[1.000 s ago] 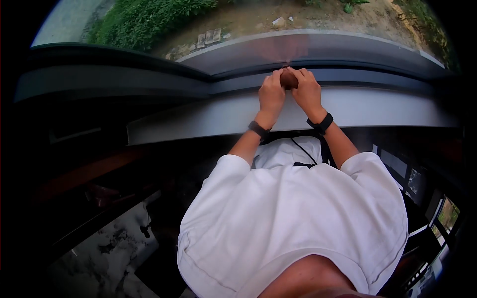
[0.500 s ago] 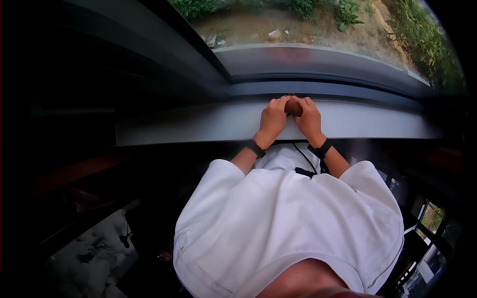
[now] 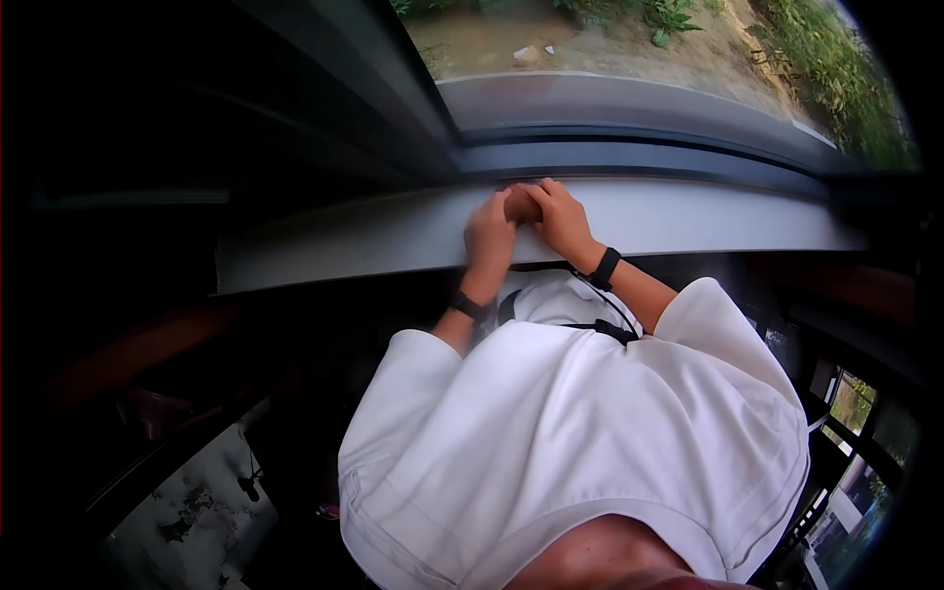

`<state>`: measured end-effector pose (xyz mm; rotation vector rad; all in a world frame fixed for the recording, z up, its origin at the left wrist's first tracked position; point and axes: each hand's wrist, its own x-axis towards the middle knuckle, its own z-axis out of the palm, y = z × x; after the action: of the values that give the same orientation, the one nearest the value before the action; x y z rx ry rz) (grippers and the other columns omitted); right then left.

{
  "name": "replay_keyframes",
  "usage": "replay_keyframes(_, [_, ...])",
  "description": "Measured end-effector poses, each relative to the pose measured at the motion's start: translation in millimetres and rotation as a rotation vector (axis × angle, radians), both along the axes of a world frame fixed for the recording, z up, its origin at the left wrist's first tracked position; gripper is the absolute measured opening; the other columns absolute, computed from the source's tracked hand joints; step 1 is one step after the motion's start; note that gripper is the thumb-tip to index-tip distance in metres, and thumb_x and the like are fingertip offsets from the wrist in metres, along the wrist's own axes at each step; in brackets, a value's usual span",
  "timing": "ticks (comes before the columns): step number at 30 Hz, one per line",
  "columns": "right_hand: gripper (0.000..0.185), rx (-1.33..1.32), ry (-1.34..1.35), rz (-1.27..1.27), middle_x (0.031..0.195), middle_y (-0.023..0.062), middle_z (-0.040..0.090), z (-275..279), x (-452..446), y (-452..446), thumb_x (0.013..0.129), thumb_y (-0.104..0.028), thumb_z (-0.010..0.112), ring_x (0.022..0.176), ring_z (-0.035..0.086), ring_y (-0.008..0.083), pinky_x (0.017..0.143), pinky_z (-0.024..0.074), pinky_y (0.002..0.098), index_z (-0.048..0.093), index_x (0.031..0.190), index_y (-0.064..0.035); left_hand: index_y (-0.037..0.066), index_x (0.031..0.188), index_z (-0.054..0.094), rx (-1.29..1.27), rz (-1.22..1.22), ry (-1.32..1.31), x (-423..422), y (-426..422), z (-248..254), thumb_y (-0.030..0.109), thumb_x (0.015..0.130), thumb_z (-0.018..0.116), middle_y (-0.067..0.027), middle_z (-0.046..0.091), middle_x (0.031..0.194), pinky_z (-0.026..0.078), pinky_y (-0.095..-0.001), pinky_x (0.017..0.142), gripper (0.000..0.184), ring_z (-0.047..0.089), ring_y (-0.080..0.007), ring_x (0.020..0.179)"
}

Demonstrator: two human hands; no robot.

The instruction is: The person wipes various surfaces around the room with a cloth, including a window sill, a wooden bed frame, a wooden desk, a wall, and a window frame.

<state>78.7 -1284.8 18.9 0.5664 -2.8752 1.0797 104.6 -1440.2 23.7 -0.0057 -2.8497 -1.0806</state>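
Over the pale window sill [image 3: 688,211], a small reddish-brown rounded object [image 3: 522,205] is held between both hands. My left hand [image 3: 488,231] curls its fingers round the object's left side and is slightly blurred. On the other side, my right hand [image 3: 560,218] grips it with fingers bent over the top. The hands are close together, near the sill's far edge. Each wrist wears a black band. The palms and the underside of the object are hidden.
Beyond the sill are the dark window frame [image 3: 629,155] and glass, with soil and plants outside. A marbled pale surface [image 3: 202,511] lies at the lower left. Framed panes with daylight show at the lower right, and a dark cord hangs by my waist.
Both hands have shifted left along the sill with the brown object between them and are now nearer to me than the window frame. The camera view has turned a little.
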Motion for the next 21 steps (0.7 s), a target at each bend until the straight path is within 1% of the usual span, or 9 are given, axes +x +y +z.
replay_keyframes(2, [0.063, 0.010, 0.017, -0.049, 0.105, 0.0113, 0.059, 0.8, 1.0, 20.2, 0.069, 0.003, 0.072, 0.097, 0.060, 0.0351, 0.081, 0.0533, 0.0407, 0.061, 0.128, -0.0125, 0.010, 0.116, 0.062, 0.008, -0.079, 0.032, -8.6, 16.9, 0.1, 0.003, 0.077, 0.076, -0.0136, 0.068, 0.105, 0.054, -0.0440, 0.082, 0.042, 0.064, -0.0355, 0.099])
replay_keyframes(7, [0.056, 0.088, -0.041, -0.218, 0.102, 0.0123, 0.059, 12.7, 28.6, 65.2, 0.069, 0.000, 0.075, 0.097, 0.061, 0.0361, 0.081, 0.0529, 0.0412, 0.063, 0.123, -0.0113, 0.010, 0.113, 0.062, 0.088, -0.226, 0.050, -4.3, 63.3, -1.3, 0.005, 0.075, 0.078, -0.0133, 0.068, 0.100, 0.055, -0.0425, 0.079, 0.042, 0.065, -0.0330, 0.096])
replay_keyframes(9, [0.056, 0.109, -0.084, -0.234, 0.102, 0.0108, 0.059, 13.8, 42.3, 73.6, 0.069, 0.000, 0.075, 0.098, 0.060, 0.0344, 0.080, 0.0532, 0.0413, 0.062, 0.122, -0.0122, 0.009, 0.113, 0.062, 0.115, -0.285, 0.059, 2.7, 68.4, -1.4, 0.006, 0.074, 0.078, -0.0135, 0.068, 0.099, 0.055, -0.0413, 0.078, 0.042, 0.066, -0.0323, 0.093])
replay_keyframes(12, [0.052, 0.111, -0.134, -0.214, 0.102, 0.0105, 0.059, 19.1, 56.1, 73.6, 0.070, -0.001, 0.076, 0.096, 0.061, 0.0343, 0.080, 0.0532, 0.0406, 0.064, 0.118, -0.0114, 0.011, 0.121, 0.062, 0.126, -0.349, -0.107, 13.0, 62.5, 0.8, 0.005, 0.078, 0.074, -0.0147, 0.068, 0.106, 0.054, -0.0439, 0.082, 0.046, 0.065, -0.0354, 0.098])
replay_keyframes(15, [0.048, 0.093, -0.152, -0.146, 0.101, 0.0103, 0.059, 19.9, 61.2, 59.0, 0.070, -0.001, 0.076, 0.094, 0.062, 0.0342, 0.079, 0.0532, 0.0396, 0.064, 0.116, -0.0108, 0.011, 0.120, 0.062, 0.135, -0.326, -0.143, 26.9, 40.7, 8.3, 0.005, 0.079, 0.072, -0.0158, 0.068, 0.104, 0.054, -0.0434, 0.083, 0.042, 0.065, -0.0363, 0.098])
replay_keyframes(18, [0.047, 0.070, -0.118, -0.079, 0.101, 0.0096, 0.059, 10.8, 56.6, 39.8, 0.071, -0.002, 0.076, 0.094, 0.061, 0.0331, 0.078, 0.0533, 0.0392, 0.064, 0.116, -0.0108, 0.011, 0.116, 0.061, 0.075, -0.228, -0.078, 30.7, 20.2, 6.5, 0.009, 0.075, 0.079, -0.0129, 0.068, 0.098, 0.054, -0.0444, 0.076, 0.044, 0.066, -0.0352, 0.093])
replay_keyframes(21, [0.047, 0.051, -0.089, -0.041, 0.102, 0.0095, 0.059, 7.5, 41.8, 31.4, 0.072, -0.003, 0.076, 0.095, 0.061, 0.0329, 0.078, 0.0534, 0.0396, 0.063, 0.117, -0.0110, 0.012, 0.117, 0.061, 0.036, -0.163, -0.107, 22.4, 15.4, 16.3, 0.008, 0.076, 0.078, -0.0129, 0.068, 0.101, 0.054, -0.0452, 0.076, 0.045, 0.065, -0.0363, 0.095])
